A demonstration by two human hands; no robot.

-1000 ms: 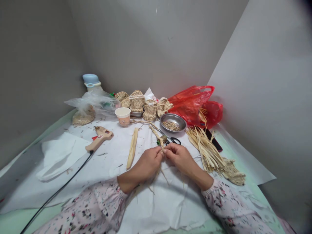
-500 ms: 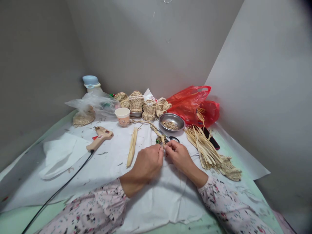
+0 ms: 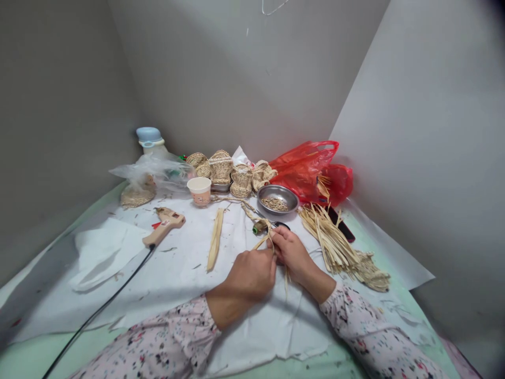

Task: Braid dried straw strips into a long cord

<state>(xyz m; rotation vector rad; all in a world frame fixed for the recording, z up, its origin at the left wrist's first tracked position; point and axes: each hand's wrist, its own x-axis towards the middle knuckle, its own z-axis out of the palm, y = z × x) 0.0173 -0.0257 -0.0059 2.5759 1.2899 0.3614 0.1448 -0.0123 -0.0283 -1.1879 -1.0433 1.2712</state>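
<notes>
Pinching the near end of a braided straw cord (image 3: pixel 249 212), the thumb and forefinger of the right hand (image 3: pixel 294 256) meet just below and right of the middle of the frame. From there the cord runs up and slightly left across the white cloth (image 3: pixel 169 287), and loose strands splay from its worked end, some hanging below the hand. The left hand (image 3: pixel 250 275) is curled, knuckles up, right against the right hand's fingers; its fingertips are hidden, so I cannot tell which strand, if any, they grasp.

Just beyond the fingers lie a small green-ended roll (image 3: pixel 259 228) and scissors (image 3: pixel 282 226), partly covered. A flat straw strip (image 3: pixel 215 239) lies left of the hands, and a bundle of straw (image 3: pixel 329 237) fans out at centre right, next to a dark phone (image 3: pixel 344 226).

Above the middle of the frame stand a metal bowl (image 3: pixel 278 199) with straw bits in it, a paper cup (image 3: pixel 199 191) and several woven straw pieces (image 3: pixel 221 167). Red plastic bags (image 3: pixel 302 171) slump right of them. At centre left rests a beige glue gun (image 3: pixel 164 229), its black cord trailing to the lower left.
</notes>
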